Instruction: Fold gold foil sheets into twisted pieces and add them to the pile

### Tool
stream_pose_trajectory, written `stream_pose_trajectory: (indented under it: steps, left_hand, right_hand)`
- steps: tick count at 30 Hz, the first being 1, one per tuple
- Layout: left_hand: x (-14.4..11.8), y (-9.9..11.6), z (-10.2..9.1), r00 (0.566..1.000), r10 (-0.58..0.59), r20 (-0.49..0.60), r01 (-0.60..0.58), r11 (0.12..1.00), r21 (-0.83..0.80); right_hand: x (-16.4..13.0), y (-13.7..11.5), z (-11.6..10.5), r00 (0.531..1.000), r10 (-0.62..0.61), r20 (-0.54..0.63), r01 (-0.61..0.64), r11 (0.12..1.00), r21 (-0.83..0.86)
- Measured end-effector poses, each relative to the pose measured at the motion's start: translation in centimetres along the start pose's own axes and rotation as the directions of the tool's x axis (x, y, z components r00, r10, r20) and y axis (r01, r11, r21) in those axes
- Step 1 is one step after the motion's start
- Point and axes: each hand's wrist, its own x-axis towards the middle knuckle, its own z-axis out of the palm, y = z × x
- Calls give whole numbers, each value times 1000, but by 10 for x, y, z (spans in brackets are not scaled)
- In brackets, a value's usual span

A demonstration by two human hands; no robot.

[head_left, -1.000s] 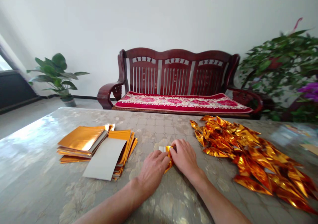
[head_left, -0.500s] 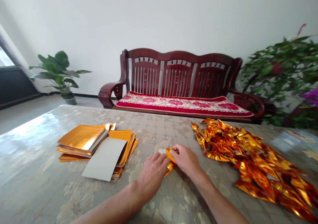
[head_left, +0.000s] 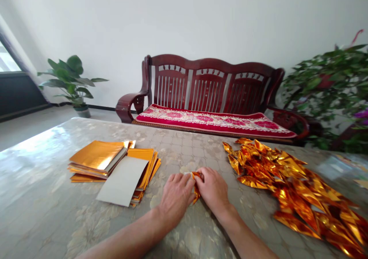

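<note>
Two forearms reaching in from the near edge, meeting mid-bench. Left hand (head_left: 176, 193) curled, fingertips pinched onto the small gold foil piece (head_left: 196, 185), pinning its near side flat. Right hand (head_left: 213, 188) closed over the far side of that same piece, thumb and fingers pressing down, probably to set a crease. Foil piece trapped between the two hands, resting on the bench (head_left: 43, 213), only a sliver of gold and a white corner showing. To the right, a loose heap of folded gold shapes (head_left: 290, 186), spread well apart from the hands, likely finished ones kept within easy reach. To the left, a stack of flat gold sheets (head_left: 100, 159), one sheet lying white side up (head_left: 123, 180) on top. Beyond the bench, a dark wooden settee (head_left: 207, 86) with a red cushion (head_left: 212, 121), leafy plants (head_left: 69, 79) either side.
</note>
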Motion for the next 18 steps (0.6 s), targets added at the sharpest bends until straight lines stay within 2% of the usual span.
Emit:
stream_pose_trajectory:
  steps: [7, 18]
  left_hand:
    - [-1, -4, 0, 997, -76, -31, 77, 997, 17]
    - [-1, -4, 2, 993, -93, -67, 94, 995, 21]
  right_hand:
    - [-5, 1, 6, 993, -108, -56, 106, 994, -42]
    - [-11, -2, 4, 969, -230, -93, 220, 969, -110]
